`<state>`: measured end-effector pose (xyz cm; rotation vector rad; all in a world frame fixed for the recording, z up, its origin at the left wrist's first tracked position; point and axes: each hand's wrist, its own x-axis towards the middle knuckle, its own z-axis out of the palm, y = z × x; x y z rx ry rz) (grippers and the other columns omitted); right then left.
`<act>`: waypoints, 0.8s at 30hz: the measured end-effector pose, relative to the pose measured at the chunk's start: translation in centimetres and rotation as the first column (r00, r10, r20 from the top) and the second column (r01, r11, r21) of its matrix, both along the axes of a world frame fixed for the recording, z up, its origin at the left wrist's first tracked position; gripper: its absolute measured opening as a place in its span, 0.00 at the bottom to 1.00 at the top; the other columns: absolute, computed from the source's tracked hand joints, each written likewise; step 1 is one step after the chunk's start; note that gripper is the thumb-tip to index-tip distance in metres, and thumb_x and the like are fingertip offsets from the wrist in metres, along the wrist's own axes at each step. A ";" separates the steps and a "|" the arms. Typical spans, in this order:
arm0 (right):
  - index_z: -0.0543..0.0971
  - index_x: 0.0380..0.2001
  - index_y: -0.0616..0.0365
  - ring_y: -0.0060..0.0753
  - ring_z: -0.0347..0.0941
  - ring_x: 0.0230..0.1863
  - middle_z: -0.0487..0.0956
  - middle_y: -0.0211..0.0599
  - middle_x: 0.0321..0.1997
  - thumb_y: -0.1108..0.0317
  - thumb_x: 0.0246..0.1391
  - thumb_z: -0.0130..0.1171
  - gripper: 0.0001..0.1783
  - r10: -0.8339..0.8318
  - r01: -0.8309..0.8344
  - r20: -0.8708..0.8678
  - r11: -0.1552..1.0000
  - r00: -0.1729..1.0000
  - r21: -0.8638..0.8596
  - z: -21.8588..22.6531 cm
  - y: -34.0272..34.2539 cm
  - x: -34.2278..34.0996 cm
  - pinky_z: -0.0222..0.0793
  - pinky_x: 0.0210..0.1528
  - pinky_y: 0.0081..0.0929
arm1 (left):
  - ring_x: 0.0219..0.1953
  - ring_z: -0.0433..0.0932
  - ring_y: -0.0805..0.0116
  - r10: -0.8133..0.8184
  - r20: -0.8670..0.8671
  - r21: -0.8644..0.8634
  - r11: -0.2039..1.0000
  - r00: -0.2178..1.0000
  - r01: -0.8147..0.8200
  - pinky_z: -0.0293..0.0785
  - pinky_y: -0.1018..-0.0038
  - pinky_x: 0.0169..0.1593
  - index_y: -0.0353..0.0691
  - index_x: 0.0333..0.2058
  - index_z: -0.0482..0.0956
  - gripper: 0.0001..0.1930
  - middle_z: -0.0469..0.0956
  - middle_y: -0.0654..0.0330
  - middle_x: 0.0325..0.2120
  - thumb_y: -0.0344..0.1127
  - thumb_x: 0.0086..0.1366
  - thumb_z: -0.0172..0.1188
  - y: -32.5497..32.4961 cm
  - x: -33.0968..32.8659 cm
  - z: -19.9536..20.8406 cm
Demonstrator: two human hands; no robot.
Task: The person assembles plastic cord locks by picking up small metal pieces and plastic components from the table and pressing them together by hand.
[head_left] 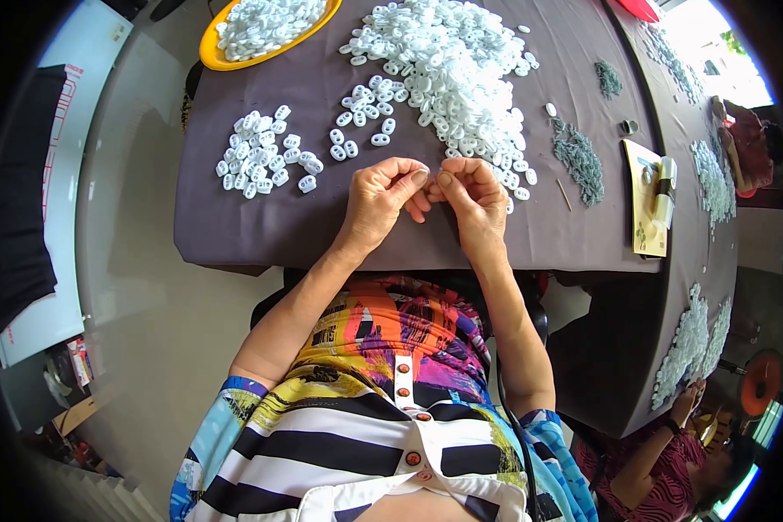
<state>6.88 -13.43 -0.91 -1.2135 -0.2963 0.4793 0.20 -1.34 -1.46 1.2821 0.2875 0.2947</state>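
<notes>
Close to the table's near edge, my left hand (381,198) and my right hand (478,202) meet fingertip to fingertip. Both are closed in a pinch, thumb against forefinger. A tiny whitish bit shows at the fingertips, too small to name. Just beyond my right hand lies a large heap of white oval plastic pieces (461,74), each with two holes. A looser cluster of the same pieces (371,106) spreads beyond my left hand. Farther left sits a separate small pile of them (257,152). Right of my right hand is a pile of small grey-green parts (580,163).
A yellow tray (209,54) of white pieces stands at the far left. On the right lie a thin stick (565,195), a small ring-shaped object (629,127) and a yellow booklet (642,222) under a clear bottle (665,193). Other people sit at the adjoining table (683,252).
</notes>
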 end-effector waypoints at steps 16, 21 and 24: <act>0.73 0.33 0.61 0.13 0.67 0.26 0.74 0.26 0.25 0.77 0.56 0.51 0.03 0.071 -0.016 0.296 0.983 0.953 -0.184 -0.7 0.1 -0.6 0.65 0.31 0.13 | 0.15 0.71 0.80 0.017 -0.052 -0.026 0.999 0.999 -0.018 0.66 0.84 0.16 0.31 0.33 0.75 0.08 0.76 0.61 0.19 0.31 0.63 0.53 -0.1 -0.1 0.6; 0.72 0.34 0.62 0.15 0.68 0.27 0.74 0.28 0.26 0.80 0.54 0.51 0.05 0.032 0.009 0.275 0.989 0.961 -0.145 -0.3 0.4 -0.8 0.67 0.32 0.14 | 0.14 0.70 0.80 0.022 -0.049 -0.006 1.000 0.999 -0.022 0.65 0.85 0.15 0.31 0.32 0.75 0.08 0.75 0.61 0.18 0.31 0.63 0.53 -0.2 0.0 0.6; 0.70 0.34 0.62 0.16 0.68 0.27 0.74 0.29 0.26 0.81 0.53 0.51 0.06 -0.005 0.032 0.228 0.993 0.974 -0.116 0.0 0.5 -1.0 0.67 0.32 0.15 | 0.14 0.69 0.81 0.032 -0.046 0.021 0.999 0.998 -0.031 0.64 0.85 0.14 0.32 0.31 0.75 0.07 0.75 0.61 0.18 0.30 0.63 0.52 -0.2 0.0 0.6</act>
